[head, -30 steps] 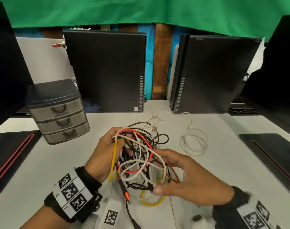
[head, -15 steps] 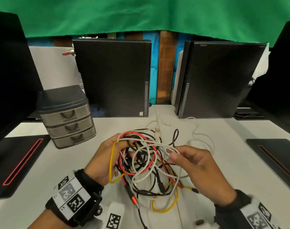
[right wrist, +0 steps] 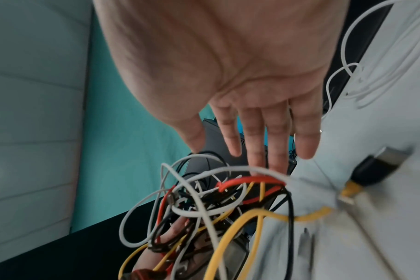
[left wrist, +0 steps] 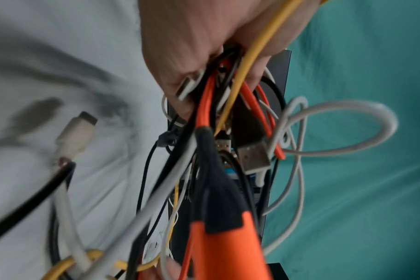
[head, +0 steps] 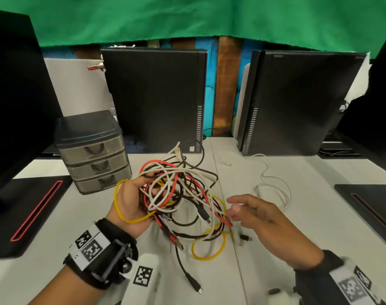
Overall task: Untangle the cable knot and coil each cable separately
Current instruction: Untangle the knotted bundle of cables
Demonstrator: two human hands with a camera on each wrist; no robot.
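Note:
A tangle of red, white, black and yellow cables [head: 176, 194] hangs over the white table [head: 308, 234], its lower loops and plugs trailing on the surface. My left hand [head: 141, 190] grips the tangle's left side, fingers threaded through the loops and a yellow loop round the hand. The left wrist view shows that hand [left wrist: 218, 81] clenched on the bundle [left wrist: 218, 132]. My right hand [head: 231, 204] hovers just right of the tangle, holding nothing; its fingers [right wrist: 254, 147] are straight, near a red loop [right wrist: 249, 180]. A separate white cable [head: 273, 188] lies loosely coiled beyond the right hand.
A grey three-drawer unit [head: 93, 150] stands at the left. Two black computer towers [head: 154, 100] [head: 302, 102] stand at the back. Black mats lie at the left [head: 22, 216] and right [head: 368, 205] edges. A loose black plug [head: 244, 237] rests under the right hand.
My right hand has let go of the tangle and drawn back to the right with fingers straightened. The left hand still holds the bundle, now spread wider.

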